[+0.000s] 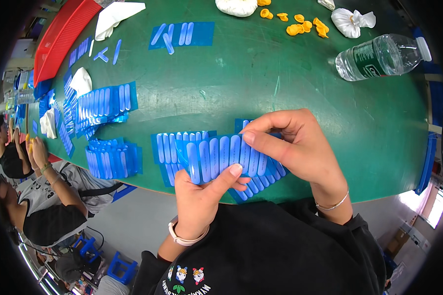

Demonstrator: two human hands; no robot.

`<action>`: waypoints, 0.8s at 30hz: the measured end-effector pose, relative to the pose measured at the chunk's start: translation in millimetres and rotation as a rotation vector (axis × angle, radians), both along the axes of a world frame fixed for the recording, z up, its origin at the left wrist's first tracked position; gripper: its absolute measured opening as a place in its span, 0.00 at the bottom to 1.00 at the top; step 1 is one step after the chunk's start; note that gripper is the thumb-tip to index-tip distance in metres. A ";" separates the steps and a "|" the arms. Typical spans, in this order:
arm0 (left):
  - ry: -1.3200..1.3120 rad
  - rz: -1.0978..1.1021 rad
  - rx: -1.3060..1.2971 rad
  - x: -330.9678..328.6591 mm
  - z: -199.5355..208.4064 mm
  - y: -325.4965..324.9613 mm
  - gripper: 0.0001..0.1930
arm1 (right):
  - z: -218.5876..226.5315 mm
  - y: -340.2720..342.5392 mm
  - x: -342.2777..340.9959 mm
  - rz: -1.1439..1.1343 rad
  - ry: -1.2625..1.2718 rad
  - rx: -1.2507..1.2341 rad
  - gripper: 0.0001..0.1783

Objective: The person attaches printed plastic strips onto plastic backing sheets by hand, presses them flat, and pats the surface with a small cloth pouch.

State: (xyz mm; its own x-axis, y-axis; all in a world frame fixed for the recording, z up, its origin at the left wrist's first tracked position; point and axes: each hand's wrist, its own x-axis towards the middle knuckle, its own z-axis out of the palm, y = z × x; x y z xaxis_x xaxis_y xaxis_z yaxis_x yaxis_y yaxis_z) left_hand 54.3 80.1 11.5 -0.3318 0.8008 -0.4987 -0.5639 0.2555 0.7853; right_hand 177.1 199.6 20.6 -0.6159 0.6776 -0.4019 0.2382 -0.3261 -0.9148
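A blue sheet (214,155) carrying a row of long, round-ended blue strips is held up near the table's front edge. My left hand (202,195) grips its lower edge, the thumb lying over the front of the strips. At the top edge, towards the right, my right hand (298,145) pinches with thumb and forefinger; whether it has the sheet itself or one strip is too small to tell. Beneath the held sheet lie more such sheets, one stack (165,150) showing at the left and another (261,184) at the lower right, partly covered by my hands.
Stacked blue sheets (106,103) lie on the green table (221,83) at left. Farther back are a sheet with loose strips (197,39), a red tray (64,39), yellow rubber pieces (295,29) and a plastic bottle (379,56). Another person (49,196) sits at left.
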 end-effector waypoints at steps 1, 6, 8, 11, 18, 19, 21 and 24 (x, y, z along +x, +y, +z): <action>-0.003 -0.004 0.003 -0.1 0.0 0.0 0.07 | 2.6 0.8 -0.1 0.019 -0.002 0.008 0.08; 0.006 -0.017 0.007 -0.5 1.6 -3.1 0.07 | 7.1 3.5 -3.9 0.077 0.048 0.020 0.08; -0.003 -0.025 0.005 -0.5 1.2 -3.3 0.07 | 8.6 6.8 -5.5 0.140 -0.001 0.097 0.08; 0.008 -0.041 0.003 -1.1 3.8 -1.5 0.08 | 9.8 8.8 -7.2 0.164 -0.004 0.105 0.08; -0.015 -0.067 0.039 -3.3 4.3 -3.0 0.08 | 11.0 7.7 -8.8 0.229 -0.011 0.186 0.08; -0.025 -0.057 0.034 -2.9 3.9 -2.1 0.08 | 9.2 5.2 -9.3 0.209 -0.002 0.281 0.07; -0.033 -0.036 0.039 -2.5 1.5 -0.6 0.08 | 8.2 0.8 -9.8 0.189 0.006 0.372 0.07; -0.034 -0.006 0.053 -2.3 -1.7 0.6 0.08 | 8.9 -2.8 -10.4 0.147 -0.046 0.406 0.02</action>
